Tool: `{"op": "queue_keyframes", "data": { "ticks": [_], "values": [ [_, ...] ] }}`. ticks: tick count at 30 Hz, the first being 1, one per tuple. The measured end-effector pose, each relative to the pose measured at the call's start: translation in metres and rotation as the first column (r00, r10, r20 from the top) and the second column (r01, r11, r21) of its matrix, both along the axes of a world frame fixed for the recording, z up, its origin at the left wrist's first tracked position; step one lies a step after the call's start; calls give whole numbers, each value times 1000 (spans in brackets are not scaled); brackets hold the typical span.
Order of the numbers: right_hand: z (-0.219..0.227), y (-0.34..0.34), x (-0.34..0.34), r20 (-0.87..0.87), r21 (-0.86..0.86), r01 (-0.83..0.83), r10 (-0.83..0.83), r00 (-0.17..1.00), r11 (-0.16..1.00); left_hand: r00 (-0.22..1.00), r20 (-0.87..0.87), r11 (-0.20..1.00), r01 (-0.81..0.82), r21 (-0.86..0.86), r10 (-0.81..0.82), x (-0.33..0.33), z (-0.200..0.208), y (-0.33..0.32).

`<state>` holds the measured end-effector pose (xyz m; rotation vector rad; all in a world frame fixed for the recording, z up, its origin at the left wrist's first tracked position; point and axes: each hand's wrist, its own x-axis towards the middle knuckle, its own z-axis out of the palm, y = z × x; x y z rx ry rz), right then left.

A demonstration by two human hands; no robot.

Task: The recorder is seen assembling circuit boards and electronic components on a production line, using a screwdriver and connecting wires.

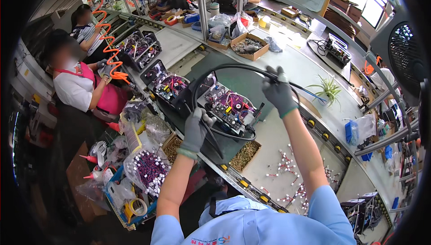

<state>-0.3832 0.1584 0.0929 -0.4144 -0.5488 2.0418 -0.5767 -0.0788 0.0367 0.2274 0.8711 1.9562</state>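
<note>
A thick black cable (238, 67) arches between my two grey-gloved hands, above an opened device with a circuit board (229, 106) that carries purple-wound coils. My left hand (197, 130) closes round the cable at the device's left side, and a length of it slants down below the fingers. Higher up and to the right, my right hand (279, 91) grips the cable's other part, with its end trailing beyond the fingers. One loop of the cable sags along the device's near edge. The device rests on a dark green mat (265, 106).
A box of small brass-coloured screws (245, 155) stands near the device. Small white connectors with red wires (289, 168) lie scattered at right. Bagged wire leads (150, 171) sit at left. A co-worker in a pink apron (107, 97) works at left. A potted plant (328, 89) and fan (404, 52) are at right.
</note>
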Motion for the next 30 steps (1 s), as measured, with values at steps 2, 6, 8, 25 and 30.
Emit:
{"op": "queue_keyframes", "data": {
  "ticks": [2, 6, 8, 25, 30],
  "values": [
    [1, 22, -40, 4, -429, -117, 131, 991, 896, 999, 8, 997, -51, -65, 52, -27, -3, 25],
    [-68, -6, -45, 829, 481, -402, -254, 498, 779, 949, -314, 946, -78, -313, -25, -56, -66, 42],
    [-61, -55, -50, 661, 483, -765, -751, -2, 427, 944, -313, 859, -70, -506, -107, -62, -103, 25],
    [-60, -64, -51, 594, 800, -358, -724, 351, 483, -743, -632, 966, -257, -32, -219, -63, -57, 120],
    [-67, -66, -52, 632, 761, -419, -711, 308, 495, -736, -617, 955, -277, -101, -279, -66, -59, 114]
  ]
}}
